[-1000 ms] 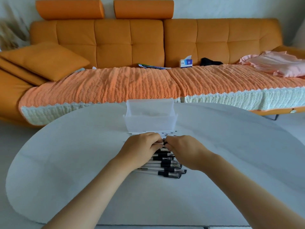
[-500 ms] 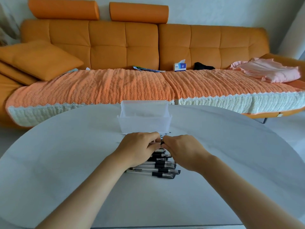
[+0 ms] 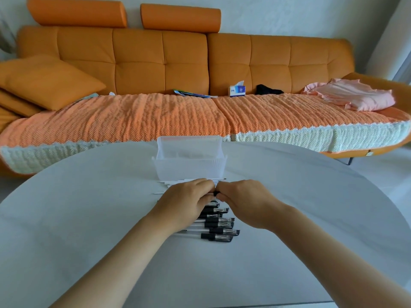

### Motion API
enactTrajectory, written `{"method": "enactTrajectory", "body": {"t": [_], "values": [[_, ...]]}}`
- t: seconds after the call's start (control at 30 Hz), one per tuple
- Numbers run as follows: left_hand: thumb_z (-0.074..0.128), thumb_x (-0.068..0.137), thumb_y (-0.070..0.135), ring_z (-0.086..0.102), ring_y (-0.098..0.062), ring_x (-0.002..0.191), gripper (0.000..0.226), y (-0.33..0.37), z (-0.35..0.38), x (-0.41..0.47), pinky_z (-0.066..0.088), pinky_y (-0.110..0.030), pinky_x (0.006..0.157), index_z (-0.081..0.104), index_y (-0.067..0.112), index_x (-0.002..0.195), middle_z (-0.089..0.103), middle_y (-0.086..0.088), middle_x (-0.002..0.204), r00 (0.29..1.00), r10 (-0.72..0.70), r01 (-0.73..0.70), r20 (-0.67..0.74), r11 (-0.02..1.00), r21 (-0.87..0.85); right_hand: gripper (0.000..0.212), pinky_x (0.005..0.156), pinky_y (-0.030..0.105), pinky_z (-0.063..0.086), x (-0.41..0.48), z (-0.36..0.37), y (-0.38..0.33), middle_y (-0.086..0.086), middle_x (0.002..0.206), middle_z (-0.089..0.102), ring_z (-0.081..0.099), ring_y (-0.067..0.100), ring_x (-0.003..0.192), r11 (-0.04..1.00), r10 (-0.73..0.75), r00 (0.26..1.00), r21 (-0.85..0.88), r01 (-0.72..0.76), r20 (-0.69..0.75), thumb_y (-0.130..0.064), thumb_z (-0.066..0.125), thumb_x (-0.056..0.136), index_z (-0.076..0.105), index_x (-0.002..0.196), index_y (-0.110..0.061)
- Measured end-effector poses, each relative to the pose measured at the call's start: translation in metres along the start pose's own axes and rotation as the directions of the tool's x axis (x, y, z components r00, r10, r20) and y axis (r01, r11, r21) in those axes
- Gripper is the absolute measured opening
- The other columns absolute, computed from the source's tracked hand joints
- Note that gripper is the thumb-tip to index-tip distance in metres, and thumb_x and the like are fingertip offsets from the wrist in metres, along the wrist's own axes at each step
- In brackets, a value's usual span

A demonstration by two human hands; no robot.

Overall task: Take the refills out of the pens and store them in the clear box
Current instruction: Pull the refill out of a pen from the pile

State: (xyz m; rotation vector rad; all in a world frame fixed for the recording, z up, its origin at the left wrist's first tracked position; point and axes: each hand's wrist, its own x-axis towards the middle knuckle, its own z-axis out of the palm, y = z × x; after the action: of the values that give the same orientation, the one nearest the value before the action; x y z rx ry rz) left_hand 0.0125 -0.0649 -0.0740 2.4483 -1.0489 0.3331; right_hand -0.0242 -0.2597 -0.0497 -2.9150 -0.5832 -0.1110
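Observation:
My left hand (image 3: 186,202) and my right hand (image 3: 245,201) meet knuckle to knuckle over the table and both grip one pen (image 3: 216,193), of which only a black bit shows between them. Under and behind the hands lies a row of several clear pens with black grips (image 3: 219,226). Thin white refills (image 3: 171,182) lie on the table just beyond my fingers. The clear box (image 3: 190,165) stands open right behind them; what it holds is hard to tell.
The pale oval table (image 3: 89,218) spreads wide on both sides of the pens. Beyond its far edge runs an orange sofa (image 3: 164,63) with a knitted cover, a tissue box (image 3: 237,90), cushions and pink cloth (image 3: 353,94).
The camera has tilted and shifted a little. Both hands stay together on the same pen at the same spot above the row of pens.

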Motion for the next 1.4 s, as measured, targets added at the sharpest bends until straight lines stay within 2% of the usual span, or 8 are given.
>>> {"method": "enactTrajectory", "body": {"t": [0.23, 0.37, 0.5, 0.73, 0.93, 1.1, 1.27, 1.4], "values": [[0.054, 0.096, 0.034, 0.053, -0.012, 0.071, 0.012, 0.001, -0.007, 0.0, 0.044, -0.031, 0.062, 0.054, 0.026, 0.087, 0.057, 0.009, 0.074, 0.998, -0.024, 0.028, 0.061, 0.998, -0.064, 0.029, 0.059, 0.037, 0.042, -0.003, 0.004, 0.0, -0.004, 0.07, 0.055, 0.047, 0.02, 0.061, 1.0, -0.013, 0.999, 0.008, 0.014, -0.029, -0.04, 0.034, 0.105, 0.055, 0.103, -0.021], [0.056, 0.094, 0.039, 0.053, -0.009, 0.064, 0.008, 0.002, -0.008, 0.0, 0.037, -0.027, 0.05, 0.056, 0.031, 0.094, 0.058, 0.012, 0.075, 0.999, 0.002, 0.0, -0.039, 0.998, 0.058, 0.035, 0.074, 0.034, 0.051, -0.006, -0.005, 0.002, -0.011, 0.098, 0.069, 0.061, 0.011, 0.085, 0.98, 0.042, 0.999, 0.195, -0.036, -0.023, -0.052, 0.039, 0.101, 0.062, 0.116, -0.03], [0.058, 0.094, 0.039, 0.059, -0.007, 0.073, 0.01, 0.003, -0.006, 0.001, 0.046, -0.027, 0.056, 0.061, 0.036, 0.103, 0.064, 0.013, 0.084, 0.998, -0.014, 0.016, -0.064, 1.0, 0.027, 0.033, 0.075, 0.04, 0.051, -0.012, -0.008, 0.012, -0.005, 0.088, 0.068, 0.06, 0.015, 0.079, 0.985, 0.112, 0.994, 0.136, -0.11, -0.003, -0.046, 0.04, 0.102, 0.063, 0.098, -0.022], [0.051, 0.098, 0.039, 0.055, -0.011, 0.071, 0.014, 0.01, -0.005, 0.004, 0.046, -0.034, 0.066, 0.059, 0.031, 0.089, 0.06, 0.01, 0.074, 0.978, -0.161, 0.168, 0.131, 0.985, -0.042, 0.024, 0.068, 0.017, 0.04, -0.01, -0.006, 0.024, -0.013, 0.093, 0.06, 0.053, 0.001, 0.077, 0.963, 0.073, 0.996, 0.264, -0.056, -0.058, -0.038, 0.053, 0.1, 0.072, 0.108, -0.027], [0.05, 0.098, 0.035, 0.05, -0.009, 0.056, 0.027, 0.009, -0.006, 0.005, 0.042, -0.032, 0.06, 0.063, 0.037, 0.075, 0.056, 0.007, 0.062, 0.936, -0.248, 0.31, 0.248, 0.917, -0.251, 0.019, 0.066, 0.018, 0.04, -0.006, -0.004, 0.024, -0.014, 0.089, 0.055, 0.05, 0.003, 0.074, 0.976, -0.013, 0.99, 0.215, 0.044, -0.142, -0.03, 0.059, 0.098, 0.074, 0.108, -0.023], [0.059, 0.093, 0.044, 0.053, -0.005, 0.058, 0.008, 0.011, -0.016, 0.003, 0.04, -0.026, 0.054, 0.059, 0.036, 0.096, 0.056, 0.011, 0.061, 0.986, -0.148, 0.152, 0.079, 0.987, -0.052, 0.019, 0.069, 0.021, 0.045, -0.004, -0.002, 0.022, -0.013, 0.088, 0.063, 0.053, 0.003, 0.075, 0.961, -0.01, 0.979, 0.267, 0.065, -0.202, -0.028, 0.06, 0.098, 0.075, 0.106, -0.021], [0.047, 0.099, 0.04, 0.056, -0.002, 0.058, 0.024, 0.007, -0.017, 0.006, 0.036, -0.022, 0.057, 0.062, 0.031, 0.082, 0.065, 0.011, 0.066, 0.947, -0.262, 0.285, 0.187, 0.952, -0.113, 0.017, 0.063, 0.031, 0.051, -0.001, 0.0, 0.017, -0.006, 0.089, 0.065, 0.062, 0.013, 0.075, 0.981, -0.088, 0.963, 0.146, 0.128, -0.256, -0.025, 0.061, 0.097, 0.075, 0.103, -0.019], [0.052, 0.096, 0.045, 0.057, -0.009, 0.072, 0.02, 0.013, -0.017, 0.003, 0.04, -0.029, 0.06, 0.057, 0.026, 0.095, 0.061, 0.012, 0.079, 0.979, -0.164, 0.163, 0.121, 0.986, 0.024, 0.02, 0.068, 0.03, 0.048, -0.002, 0.002, 0.006, -0.01, 0.102, 0.06, 0.059, 0.015, 0.084, 0.992, -0.073, 0.979, 0.084, 0.09, -0.189, -0.029, 0.049, 0.101, 0.064, 0.113, -0.023]]}}
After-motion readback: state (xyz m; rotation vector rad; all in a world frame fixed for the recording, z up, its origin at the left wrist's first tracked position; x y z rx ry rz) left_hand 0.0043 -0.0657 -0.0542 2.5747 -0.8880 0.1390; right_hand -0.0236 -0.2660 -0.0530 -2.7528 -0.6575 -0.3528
